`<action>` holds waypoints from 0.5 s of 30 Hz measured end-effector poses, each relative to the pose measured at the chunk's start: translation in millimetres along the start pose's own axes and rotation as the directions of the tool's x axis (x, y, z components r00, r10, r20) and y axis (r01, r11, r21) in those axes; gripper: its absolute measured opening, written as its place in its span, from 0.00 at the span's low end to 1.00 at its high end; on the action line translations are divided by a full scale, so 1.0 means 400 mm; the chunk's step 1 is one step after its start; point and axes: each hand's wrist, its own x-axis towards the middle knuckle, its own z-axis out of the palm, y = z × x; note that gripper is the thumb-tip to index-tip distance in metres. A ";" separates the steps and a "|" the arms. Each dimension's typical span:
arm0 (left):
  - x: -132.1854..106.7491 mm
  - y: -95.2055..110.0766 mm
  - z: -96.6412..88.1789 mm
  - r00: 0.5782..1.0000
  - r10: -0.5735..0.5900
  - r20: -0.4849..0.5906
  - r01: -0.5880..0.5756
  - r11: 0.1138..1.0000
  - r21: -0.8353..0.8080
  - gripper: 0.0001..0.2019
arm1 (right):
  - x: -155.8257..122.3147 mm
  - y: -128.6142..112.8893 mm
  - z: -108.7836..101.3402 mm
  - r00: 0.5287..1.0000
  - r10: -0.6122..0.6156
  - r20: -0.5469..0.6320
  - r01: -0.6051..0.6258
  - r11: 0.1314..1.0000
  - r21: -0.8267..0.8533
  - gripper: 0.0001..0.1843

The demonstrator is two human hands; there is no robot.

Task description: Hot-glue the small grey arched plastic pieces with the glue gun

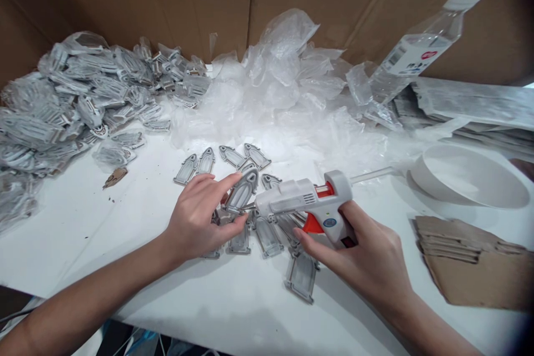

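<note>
My left hand holds up a grey arch-shaped plastic piece, gripping it by its edges between thumb and fingers. In my right hand is a white hot glue gun with an orange trigger, its nozzle pointing left and meeting the lower edge of the piece. A clear glue stick sticks out of the gun's back. Several similar grey pieces lie on the white table beneath and behind my hands. Some of them are partly hidden by the gun and my fingers.
Bagged grey pieces are heaped at the left. Crumpled clear plastic bags pile up at the back, against a cardboard wall. On the right are a plastic bottle, a white bowl and cardboard scraps.
</note>
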 end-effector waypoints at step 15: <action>-0.001 0.003 -0.002 1.000 0.000 0.019 0.000 1.000 0.007 0.27 | 0.003 -0.009 -0.007 0.999 -0.001 0.042 0.001 1.000 -0.003 0.16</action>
